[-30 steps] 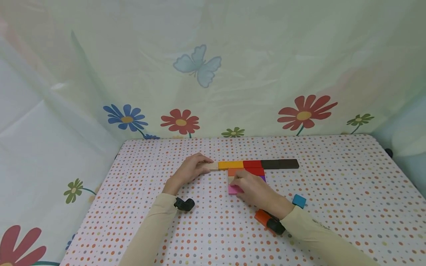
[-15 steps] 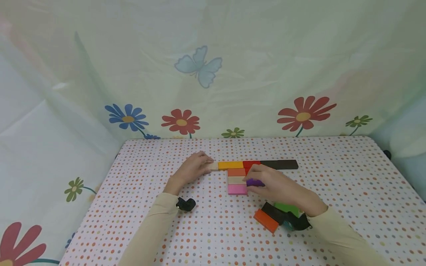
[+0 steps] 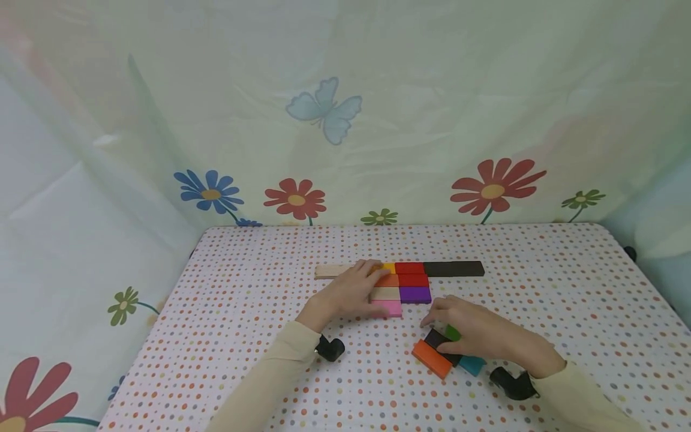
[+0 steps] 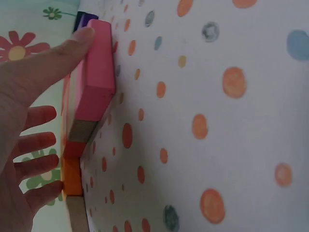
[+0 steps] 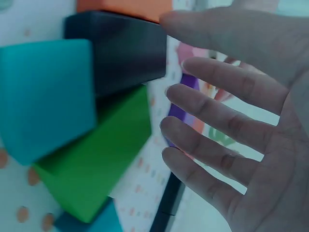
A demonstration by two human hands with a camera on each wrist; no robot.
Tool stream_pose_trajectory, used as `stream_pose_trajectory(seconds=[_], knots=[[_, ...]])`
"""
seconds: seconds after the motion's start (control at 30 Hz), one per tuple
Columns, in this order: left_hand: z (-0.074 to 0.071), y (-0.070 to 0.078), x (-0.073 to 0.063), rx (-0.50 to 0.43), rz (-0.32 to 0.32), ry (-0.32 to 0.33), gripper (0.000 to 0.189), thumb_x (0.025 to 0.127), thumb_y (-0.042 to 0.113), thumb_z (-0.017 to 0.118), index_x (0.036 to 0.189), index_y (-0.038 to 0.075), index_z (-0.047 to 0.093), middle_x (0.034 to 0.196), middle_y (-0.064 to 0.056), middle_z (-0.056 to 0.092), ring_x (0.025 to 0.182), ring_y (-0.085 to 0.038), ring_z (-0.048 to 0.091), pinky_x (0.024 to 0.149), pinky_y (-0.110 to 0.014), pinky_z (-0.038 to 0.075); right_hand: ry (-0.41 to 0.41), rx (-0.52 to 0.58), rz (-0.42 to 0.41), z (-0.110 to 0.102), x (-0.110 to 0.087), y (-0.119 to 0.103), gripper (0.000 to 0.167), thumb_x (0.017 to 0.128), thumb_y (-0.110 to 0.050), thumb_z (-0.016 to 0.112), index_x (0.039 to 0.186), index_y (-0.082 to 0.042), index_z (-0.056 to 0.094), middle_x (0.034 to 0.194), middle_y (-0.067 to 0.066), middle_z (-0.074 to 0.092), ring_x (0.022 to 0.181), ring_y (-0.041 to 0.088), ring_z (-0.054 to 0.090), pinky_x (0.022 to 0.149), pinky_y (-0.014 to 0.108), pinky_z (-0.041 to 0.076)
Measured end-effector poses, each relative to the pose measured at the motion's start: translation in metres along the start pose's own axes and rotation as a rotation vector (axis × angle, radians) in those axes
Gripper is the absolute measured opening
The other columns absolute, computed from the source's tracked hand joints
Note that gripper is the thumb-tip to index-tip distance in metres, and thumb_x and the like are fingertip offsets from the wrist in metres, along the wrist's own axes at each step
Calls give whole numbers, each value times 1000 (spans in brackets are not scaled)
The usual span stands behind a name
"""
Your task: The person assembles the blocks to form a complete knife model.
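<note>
While spanning the grouped blocks at the centre of the frame, spreads the left hand (image 3: 351, 291) wide, with the thumb on the pink block (image 3: 393, 308) and the fingers reaching over toward the yellow block (image 3: 388, 267). Partly covers, with the same hand, an orange-red block (image 3: 390, 280) and a cream block (image 3: 385, 293). Just right of these, shows a red block (image 3: 413, 280) and, touching below it, a purple block (image 3: 415, 294). Set along the top of the group in a straight row: a pale wooden block (image 3: 330, 272) at the left end, then the yellow one, another red block (image 3: 409, 268), and two dark blocks (image 3: 453, 269) end to end on the right.

Lower and right of centre in the frame, holds the right hand (image 3: 469, 327) wide over a small cluster, with the fingers apart and pointing left. Shows there an orange block (image 3: 432, 359) lying aslant beside a black block (image 3: 438, 341), plus a green block (image 3: 452, 332) and a teal block (image 3: 472, 365), both partly hidden. In the right wrist view, reveals also a blue block (image 5: 96, 220) at the bottom. Cannot tell whether touching the black block with the thumb. Works on a dotted worktop (image 3: 259, 360) before a flowered curtain (image 3: 410, 120).
</note>
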State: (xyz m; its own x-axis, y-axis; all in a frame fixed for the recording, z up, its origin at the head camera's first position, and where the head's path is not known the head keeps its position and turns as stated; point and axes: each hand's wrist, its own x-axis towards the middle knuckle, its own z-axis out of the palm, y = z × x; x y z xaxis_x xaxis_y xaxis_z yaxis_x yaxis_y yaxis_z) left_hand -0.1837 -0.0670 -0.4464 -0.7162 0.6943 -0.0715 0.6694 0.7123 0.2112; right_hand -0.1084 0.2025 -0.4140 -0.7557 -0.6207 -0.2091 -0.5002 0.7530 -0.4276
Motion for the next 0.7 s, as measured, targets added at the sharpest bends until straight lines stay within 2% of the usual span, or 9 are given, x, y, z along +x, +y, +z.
stream_pose_trajectory(seconds=[0.13, 0.27, 0.5, 0.7], knots=[[4, 2, 2, -7, -5, -22, 87, 93, 65, 68, 161, 16, 42, 166, -7, 33, 149, -25, 36, 121, -36, 34, -13, 17, 11, 8, -3, 2, 39, 82, -25, 92, 117, -15, 78, 125, 10, 66, 114, 33, 62, 92, 55, 57], [6, 3, 3, -15, -10, -42, 89, 94, 66, 67, 162, 16, 40, 168, -6, 30, 151, -25, 33, 121, -36, 33, -12, 29, 42, 14, -4, 1, 36, 84, -24, 90, 117, -14, 78, 128, 13, 65, 127, 46, 55, 97, 65, 51], [5, 5, 1, -48, -14, -65, 85, 97, 63, 65, 164, 18, 38, 171, -5, 25, 155, -28, 26, 122, -39, 33, 17, 42, 20, 15, -6, 3, 29, 86, -18, 88, 113, -17, 79, 119, 4, 65, 116, 36, 57, 95, 61, 53], [5, 4, 1, -35, 9, -74, 83, 98, 60, 64, 165, 19, 36, 172, -6, 24, 156, -27, 25, 123, -37, 31, 27, 35, -10, 19, -6, 6, 36, 82, -22, 91, 115, -20, 77, 116, -2, 63, 110, 27, 55, 90, 53, 54]])
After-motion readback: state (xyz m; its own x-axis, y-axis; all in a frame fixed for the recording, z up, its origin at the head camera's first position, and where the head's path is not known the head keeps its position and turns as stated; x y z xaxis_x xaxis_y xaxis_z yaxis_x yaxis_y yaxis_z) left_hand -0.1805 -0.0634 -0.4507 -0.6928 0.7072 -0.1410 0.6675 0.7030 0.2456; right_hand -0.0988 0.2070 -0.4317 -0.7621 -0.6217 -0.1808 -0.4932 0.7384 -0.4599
